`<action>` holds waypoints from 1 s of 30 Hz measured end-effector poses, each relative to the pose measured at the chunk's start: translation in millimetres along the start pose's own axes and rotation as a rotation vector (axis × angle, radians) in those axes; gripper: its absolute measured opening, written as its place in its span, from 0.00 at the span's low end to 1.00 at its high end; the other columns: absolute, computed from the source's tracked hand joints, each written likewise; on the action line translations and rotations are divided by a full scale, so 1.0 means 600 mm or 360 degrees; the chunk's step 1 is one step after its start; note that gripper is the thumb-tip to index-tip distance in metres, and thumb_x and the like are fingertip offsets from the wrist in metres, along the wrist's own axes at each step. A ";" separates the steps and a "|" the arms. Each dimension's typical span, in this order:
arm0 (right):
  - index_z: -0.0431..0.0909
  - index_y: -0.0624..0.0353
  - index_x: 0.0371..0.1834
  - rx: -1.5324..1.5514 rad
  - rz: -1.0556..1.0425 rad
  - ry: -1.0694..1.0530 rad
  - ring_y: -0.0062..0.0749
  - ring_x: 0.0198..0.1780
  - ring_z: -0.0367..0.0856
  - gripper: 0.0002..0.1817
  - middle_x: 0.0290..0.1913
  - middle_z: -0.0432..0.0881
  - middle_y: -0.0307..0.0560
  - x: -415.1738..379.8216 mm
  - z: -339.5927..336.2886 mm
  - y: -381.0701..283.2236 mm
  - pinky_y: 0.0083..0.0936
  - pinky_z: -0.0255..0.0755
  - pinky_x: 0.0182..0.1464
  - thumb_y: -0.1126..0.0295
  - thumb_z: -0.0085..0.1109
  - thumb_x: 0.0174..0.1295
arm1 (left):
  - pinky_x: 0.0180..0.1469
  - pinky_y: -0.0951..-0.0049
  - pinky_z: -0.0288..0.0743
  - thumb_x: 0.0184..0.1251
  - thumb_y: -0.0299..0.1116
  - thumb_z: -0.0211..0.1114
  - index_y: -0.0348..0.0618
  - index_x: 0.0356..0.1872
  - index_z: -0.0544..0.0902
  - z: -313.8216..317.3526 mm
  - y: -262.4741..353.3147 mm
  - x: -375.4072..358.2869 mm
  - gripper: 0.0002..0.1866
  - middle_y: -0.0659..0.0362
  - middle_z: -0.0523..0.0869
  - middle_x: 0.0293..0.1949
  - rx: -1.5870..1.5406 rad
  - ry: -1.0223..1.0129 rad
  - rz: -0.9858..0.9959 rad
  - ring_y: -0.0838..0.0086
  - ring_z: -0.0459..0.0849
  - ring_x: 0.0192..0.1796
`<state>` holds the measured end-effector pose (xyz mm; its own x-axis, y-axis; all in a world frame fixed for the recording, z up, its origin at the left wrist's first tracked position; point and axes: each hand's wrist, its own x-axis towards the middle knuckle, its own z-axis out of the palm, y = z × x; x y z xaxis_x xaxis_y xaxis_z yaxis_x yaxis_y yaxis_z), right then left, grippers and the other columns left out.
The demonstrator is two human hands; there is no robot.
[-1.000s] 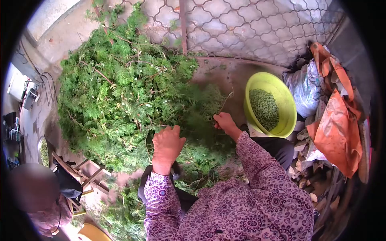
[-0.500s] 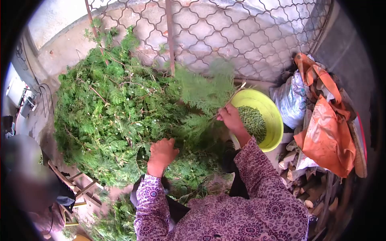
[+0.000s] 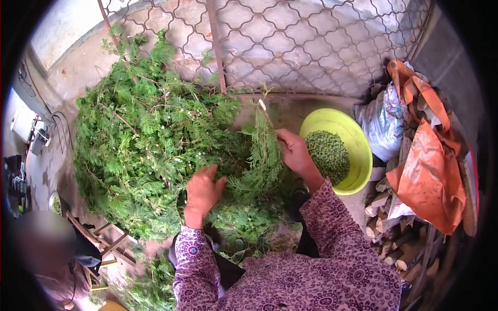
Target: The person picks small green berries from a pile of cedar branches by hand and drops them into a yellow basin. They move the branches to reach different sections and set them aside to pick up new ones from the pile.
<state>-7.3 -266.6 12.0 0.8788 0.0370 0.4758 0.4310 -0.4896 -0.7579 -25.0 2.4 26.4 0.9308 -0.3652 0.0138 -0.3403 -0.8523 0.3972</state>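
In my right hand (image 3: pixel 294 151) is a leafy evergreen branch (image 3: pixel 263 147), gripped along its stem. Its pale cut end points up and its green sprays hang down in front of the hand. My left hand (image 3: pixel 201 192) is to the left, over the edge of a large heap of cut evergreen branches (image 3: pixel 140 140); thumb and fingers are apart and nothing shows between them. Close to the right of my right hand stands a yellow-green basin (image 3: pixel 359 168), with many small round green cones or berries (image 3: pixel 328 155) inside.
Orange bags (image 3: pixel 433 176) and a whitish sack (image 3: pixel 381 124) lie at the right, above stacked firewood (image 3: pixel 402 243). A wire lattice (image 3: pixel 301 46) runs along the back. Another person (image 3: pixel 52 254) is at the lower left, beside a wooden frame (image 3: pixel 111 243).
The branch has swung left and now hangs more upright, its cut end moved away from the basin. My left hand's fingers have spread from a closed shape.
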 end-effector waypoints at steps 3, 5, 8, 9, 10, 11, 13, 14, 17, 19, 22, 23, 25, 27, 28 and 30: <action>0.73 0.62 0.45 0.0481 -0.0056 -0.0208 0.36 0.39 0.79 0.13 0.37 0.80 0.44 0.003 -0.015 -0.055 0.27 0.70 0.41 0.80 0.50 0.56 | 0.50 0.66 0.73 0.52 0.36 0.66 0.37 0.51 0.74 0.004 0.024 0.009 0.25 0.47 0.78 0.48 -0.0579 0.0354 0.0134 0.59 0.78 0.48; 0.74 0.61 0.46 0.1237 0.0527 0.0026 0.32 0.37 0.78 0.13 0.36 0.80 0.41 -0.040 0.016 0.049 0.24 0.70 0.39 0.77 0.51 0.57 | 0.52 0.65 0.71 0.52 0.36 0.66 0.37 0.51 0.74 0.011 0.046 0.019 0.25 0.48 0.78 0.48 -0.0544 0.0432 0.0298 0.59 0.77 0.49; 0.75 0.61 0.47 0.2077 0.1132 0.0194 0.27 0.34 0.77 0.13 0.36 0.80 0.38 -0.057 0.039 0.066 0.20 0.69 0.37 0.74 0.52 0.59 | 0.56 0.64 0.67 0.53 0.37 0.66 0.38 0.52 0.74 0.020 0.065 0.020 0.25 0.49 0.77 0.50 -0.0542 0.0441 0.0462 0.59 0.74 0.51; 0.75 0.60 0.47 0.2050 0.1094 0.0131 0.27 0.34 0.76 0.13 0.36 0.80 0.38 -0.057 0.042 0.058 0.19 0.69 0.37 0.74 0.52 0.59 | 0.54 0.67 0.67 0.55 0.37 0.65 0.38 0.53 0.73 0.018 0.068 0.019 0.24 0.49 0.77 0.48 -0.0800 0.0089 0.0363 0.62 0.75 0.49; 0.75 0.60 0.47 0.2035 0.1065 0.0085 0.26 0.34 0.76 0.13 0.36 0.80 0.38 -0.056 0.043 0.051 0.19 0.69 0.37 0.73 0.53 0.59 | 0.53 0.69 0.67 0.56 0.37 0.64 0.39 0.53 0.73 0.017 0.072 0.017 0.24 0.50 0.78 0.47 -0.1052 -0.0268 0.0257 0.64 0.76 0.47; 0.75 0.60 0.47 0.2002 0.1046 0.0061 0.26 0.33 0.76 0.13 0.36 0.80 0.38 -0.056 0.042 0.044 0.19 0.69 0.37 0.73 0.53 0.59 | 0.47 0.74 0.68 0.59 0.36 0.63 0.40 0.55 0.71 0.033 0.068 0.021 0.23 0.53 0.80 0.38 -0.1299 -0.0408 0.0160 0.72 0.75 0.38; 0.75 0.60 0.47 0.1918 0.1025 0.0043 0.25 0.33 0.76 0.13 0.35 0.80 0.38 -0.056 0.041 0.032 0.18 0.69 0.36 0.72 0.53 0.59 | 0.44 0.76 0.68 0.59 0.35 0.62 0.40 0.54 0.72 0.040 0.068 0.020 0.22 0.54 0.79 0.35 -0.1440 -0.0385 0.0200 0.75 0.73 0.36; 0.75 0.60 0.47 0.1878 0.1012 0.0060 0.25 0.33 0.76 0.13 0.35 0.80 0.38 -0.053 0.040 0.031 0.18 0.68 0.36 0.72 0.53 0.59 | 0.42 0.78 0.67 0.60 0.34 0.61 0.39 0.53 0.72 0.036 0.069 0.022 0.21 0.56 0.79 0.31 -0.1575 -0.0342 0.0251 0.78 0.71 0.33; 0.75 0.60 0.47 0.1727 0.0981 0.0139 0.24 0.32 0.75 0.13 0.35 0.80 0.38 -0.043 0.041 0.028 0.17 0.68 0.36 0.71 0.53 0.59 | 0.43 0.81 0.68 0.60 0.30 0.61 0.37 0.45 0.75 0.031 0.064 0.026 0.14 0.61 0.79 0.35 -0.1550 -0.0632 -0.0042 0.83 0.72 0.37; 0.75 0.60 0.46 0.1584 0.0963 0.0211 0.23 0.32 0.75 0.13 0.35 0.79 0.38 -0.032 0.042 0.028 0.17 0.68 0.36 0.71 0.53 0.59 | 0.42 0.83 0.67 0.60 0.30 0.61 0.38 0.41 0.76 0.047 0.060 0.025 0.10 0.62 0.78 0.34 -0.1514 -0.0758 -0.0235 0.83 0.72 0.36; 0.75 0.60 0.46 0.1324 0.0919 0.0314 0.22 0.31 0.75 0.12 0.34 0.79 0.38 -0.007 0.033 0.026 0.16 0.68 0.35 0.70 0.54 0.59 | 0.38 0.82 0.68 0.60 0.29 0.61 0.38 0.32 0.76 0.072 0.056 0.023 0.05 0.64 0.77 0.31 -0.2239 -0.0349 -0.0514 0.82 0.72 0.35; 0.75 0.60 0.46 0.1227 0.0911 0.0341 0.22 0.31 0.74 0.12 0.34 0.79 0.38 0.001 0.027 0.023 0.16 0.68 0.35 0.70 0.54 0.59 | 0.37 0.81 0.68 0.60 0.28 0.61 0.38 0.31 0.75 0.069 0.048 0.025 0.05 0.64 0.77 0.30 -0.2429 -0.0291 -0.0553 0.82 0.72 0.34; 0.76 0.60 0.46 0.1012 0.0889 0.0351 0.21 0.31 0.74 0.12 0.34 0.79 0.38 0.016 0.011 0.017 0.15 0.68 0.35 0.69 0.54 0.59 | 0.37 0.79 0.71 0.60 0.28 0.60 0.41 0.33 0.72 0.063 0.042 0.030 0.05 0.62 0.77 0.30 -0.2787 -0.0161 -0.0694 0.79 0.74 0.34; 0.76 0.59 0.46 0.0845 0.0882 0.0305 0.20 0.30 0.74 0.12 0.34 0.79 0.38 0.024 -0.002 0.013 0.15 0.68 0.34 0.69 0.54 0.60 | 0.36 0.72 0.73 0.61 0.27 0.58 0.41 0.34 0.74 0.064 0.019 0.039 0.03 0.60 0.78 0.32 -0.2775 -0.0127 -0.0766 0.74 0.76 0.34; 0.76 0.59 0.46 0.0851 0.0880 0.0305 0.20 0.30 0.74 0.12 0.34 0.79 0.38 0.025 -0.005 0.009 0.15 0.68 0.34 0.69 0.54 0.60 | 0.34 0.65 0.76 0.63 0.26 0.55 0.40 0.36 0.75 0.069 0.009 0.043 0.03 0.58 0.79 0.34 -0.2771 -0.0099 -0.0836 0.70 0.78 0.35; 0.77 0.60 0.41 0.1300 0.0933 0.0489 0.14 0.28 0.71 0.11 0.32 0.79 0.37 0.020 -0.013 0.000 0.12 0.66 0.31 0.66 0.55 0.60 | 0.36 0.63 0.76 0.64 0.26 0.54 0.40 0.36 0.75 0.090 0.011 0.049 0.04 0.58 0.79 0.35 -0.3004 0.0134 -0.0812 0.69 0.78 0.36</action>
<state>1.8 -273.2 21.4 0.9540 -0.2945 -0.0571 0.0626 0.3816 -0.9222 -7.0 -34.3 -20.0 0.9022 -0.1901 -0.3872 0.4200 0.5920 0.6878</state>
